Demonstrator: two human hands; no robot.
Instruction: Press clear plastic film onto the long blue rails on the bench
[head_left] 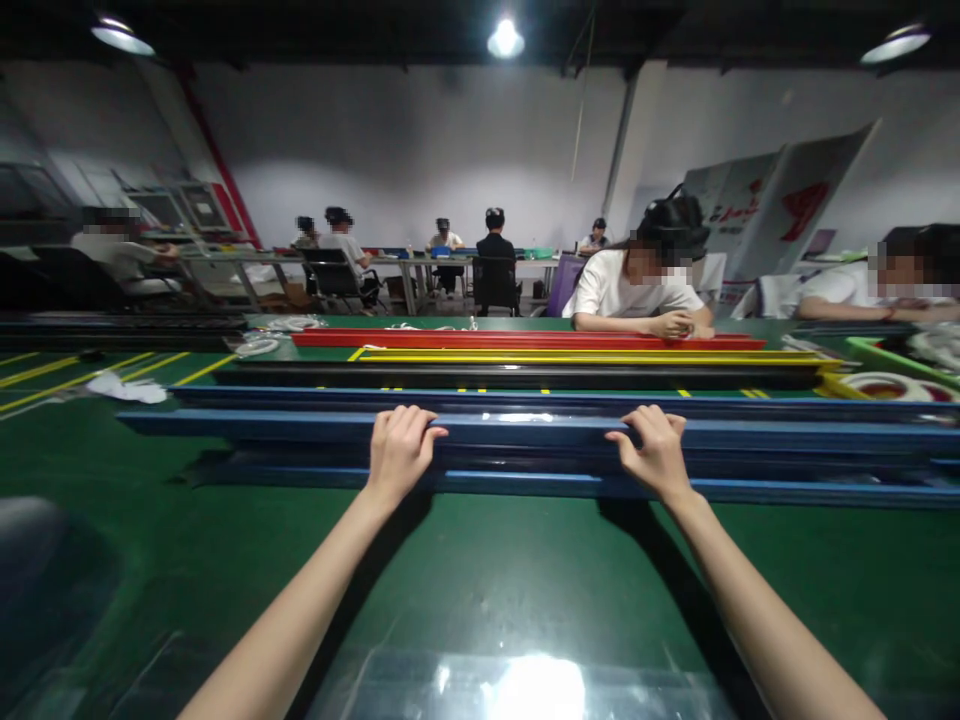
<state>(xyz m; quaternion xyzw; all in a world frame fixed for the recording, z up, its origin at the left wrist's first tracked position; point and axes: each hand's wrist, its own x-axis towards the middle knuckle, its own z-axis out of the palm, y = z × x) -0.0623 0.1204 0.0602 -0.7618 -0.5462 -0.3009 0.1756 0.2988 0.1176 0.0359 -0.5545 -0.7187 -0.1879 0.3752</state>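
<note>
Several long blue channel bars lie side by side across a green table [480, 570]. My left hand [403, 445] grips the raised blue bar [525, 432] left of its middle, with the fingers over the top edge and the thumb on the near side. Farther right, my right hand [651, 445] is closed on the same bar in a similar way. Another blue bar [517, 484] lies nearer to me, below both hands. The undersides of the bars are hidden.
Beyond the blue bars lie a black bar [480, 375], a yellow bar [600, 356] and a red bar [510, 339]. A person [637, 285] leans on the far side. White scraps [127, 387] lie left; a green tray [874, 352] with rolls nearby stands right.
</note>
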